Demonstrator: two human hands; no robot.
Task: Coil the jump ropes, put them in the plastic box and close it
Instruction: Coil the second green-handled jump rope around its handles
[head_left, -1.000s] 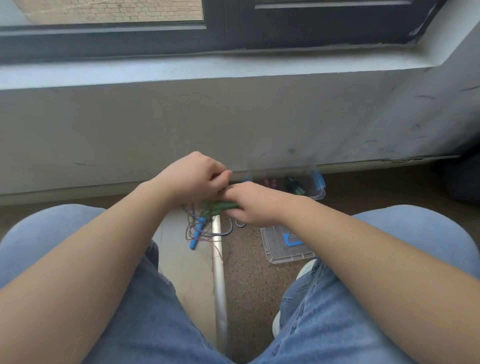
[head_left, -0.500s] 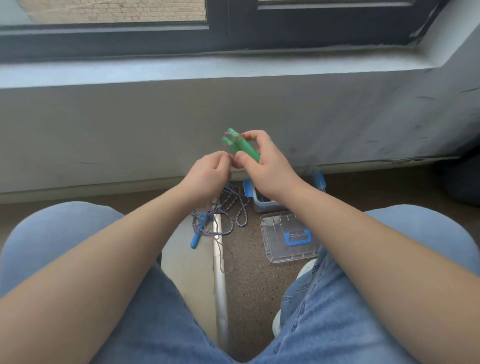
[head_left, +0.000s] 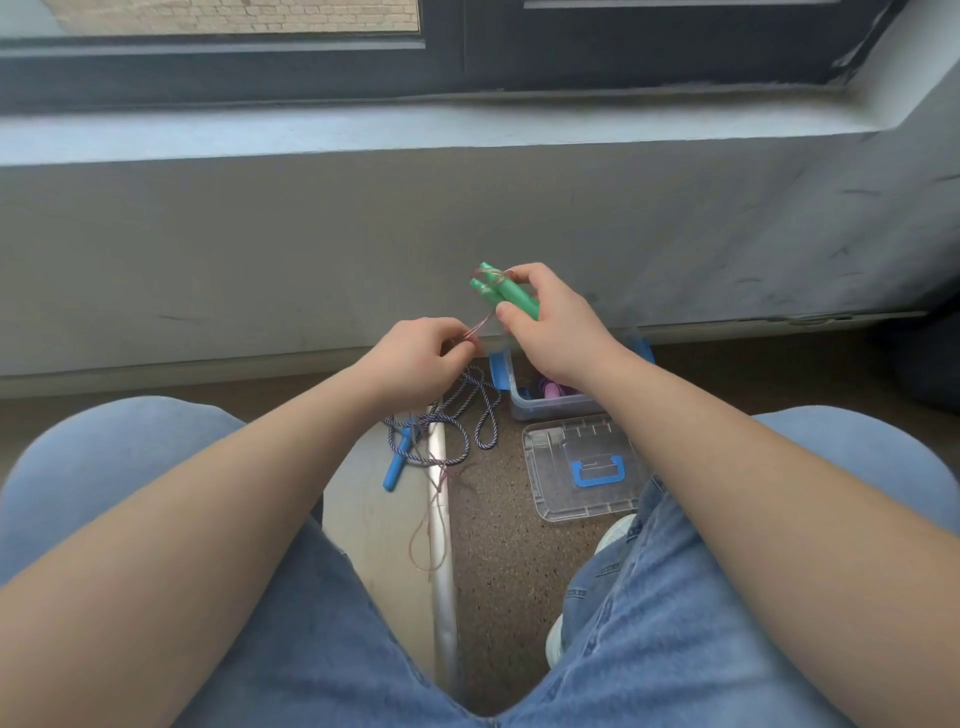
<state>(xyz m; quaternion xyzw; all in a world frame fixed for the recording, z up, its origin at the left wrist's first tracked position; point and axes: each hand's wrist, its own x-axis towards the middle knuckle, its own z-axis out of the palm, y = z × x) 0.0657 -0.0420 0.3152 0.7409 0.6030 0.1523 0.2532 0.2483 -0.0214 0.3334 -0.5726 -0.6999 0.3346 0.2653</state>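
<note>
- The right hand (head_left: 556, 338) is up in front of the grey wall, fingers and thumb curled round two green handles (head_left: 511, 296) held side by side, their tips slanting up and left.
- The left hand (head_left: 415, 358), lower and just beside it, pinches the thin pinkish cord (head_left: 480, 326), which runs up to the handles.
- A blue-and-white rope (head_left: 467, 410) lies tangled across the bench (head_left: 374, 509) edge and the floor (head_left: 498, 545).
- The plastic box (head_left: 545, 408) stands open on the floor below the right wrist, with its clear lid (head_left: 582, 467) lying flat just in front.
</note>
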